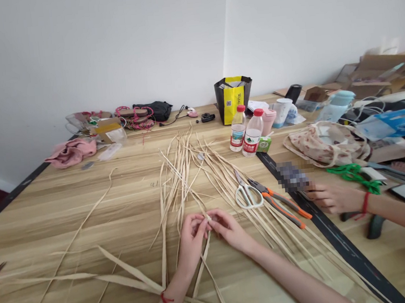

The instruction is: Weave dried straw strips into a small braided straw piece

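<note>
Pale flat strips (186, 167) lie fanned out over the wooden table (130, 217), and some run through and below my hands. My left hand (192, 234), with a red string on its wrist, is closed, its thumb and fingers pinching the strips at a small woven knot (208, 217). Touching the same spot from the right, my right hand (227, 228) is closed on the strips too. White-handled scissors (248, 196) rest on strips to the right of my hands, beside orange-and-grey pliers (282, 203).
Another person's hand (332, 197) reaches in at the right, past a black strip (332, 229). Two red-capped bottles (252, 134) stand before a black-and-yellow bag (234, 100). A pink cloth (71, 153) lies back left; a floral pouch (326, 143) sits right.
</note>
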{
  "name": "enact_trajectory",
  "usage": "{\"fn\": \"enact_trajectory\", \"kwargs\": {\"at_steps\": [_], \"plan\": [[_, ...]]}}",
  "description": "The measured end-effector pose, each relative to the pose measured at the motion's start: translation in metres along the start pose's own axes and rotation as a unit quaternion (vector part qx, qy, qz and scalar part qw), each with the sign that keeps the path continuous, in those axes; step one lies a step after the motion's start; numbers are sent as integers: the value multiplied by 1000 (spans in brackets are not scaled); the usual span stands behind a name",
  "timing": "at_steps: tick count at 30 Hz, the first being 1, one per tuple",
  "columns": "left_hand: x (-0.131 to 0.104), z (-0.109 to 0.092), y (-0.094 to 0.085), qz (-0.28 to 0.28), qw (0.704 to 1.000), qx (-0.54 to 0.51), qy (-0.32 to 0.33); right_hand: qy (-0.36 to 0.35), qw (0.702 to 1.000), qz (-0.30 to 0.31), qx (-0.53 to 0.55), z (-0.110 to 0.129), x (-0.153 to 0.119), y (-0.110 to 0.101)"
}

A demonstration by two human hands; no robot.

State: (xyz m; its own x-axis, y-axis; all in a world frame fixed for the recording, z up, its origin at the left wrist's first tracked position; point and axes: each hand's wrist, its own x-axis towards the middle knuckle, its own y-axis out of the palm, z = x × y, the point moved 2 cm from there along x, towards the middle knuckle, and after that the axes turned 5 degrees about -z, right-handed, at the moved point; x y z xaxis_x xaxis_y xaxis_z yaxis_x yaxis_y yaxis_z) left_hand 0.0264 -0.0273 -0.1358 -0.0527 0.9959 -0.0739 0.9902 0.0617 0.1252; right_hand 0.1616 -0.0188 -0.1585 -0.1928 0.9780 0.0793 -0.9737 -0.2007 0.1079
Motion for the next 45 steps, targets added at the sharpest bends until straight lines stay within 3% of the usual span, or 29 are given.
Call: {"fn": "enact_trajectory", "kwargs": {"at_steps": [14, 32, 45], "plan": [[3, 1, 0, 18, 999, -30, -18, 5, 1000, 6, -2, 3, 1, -1], [2, 6, -1, 65, 992, -8, -108, 20, 1000, -23, 4, 6, 2, -5], [2, 3, -2, 42, 996, -17, -83, 0, 999, -29, -16, 2, 2, -4]]}}
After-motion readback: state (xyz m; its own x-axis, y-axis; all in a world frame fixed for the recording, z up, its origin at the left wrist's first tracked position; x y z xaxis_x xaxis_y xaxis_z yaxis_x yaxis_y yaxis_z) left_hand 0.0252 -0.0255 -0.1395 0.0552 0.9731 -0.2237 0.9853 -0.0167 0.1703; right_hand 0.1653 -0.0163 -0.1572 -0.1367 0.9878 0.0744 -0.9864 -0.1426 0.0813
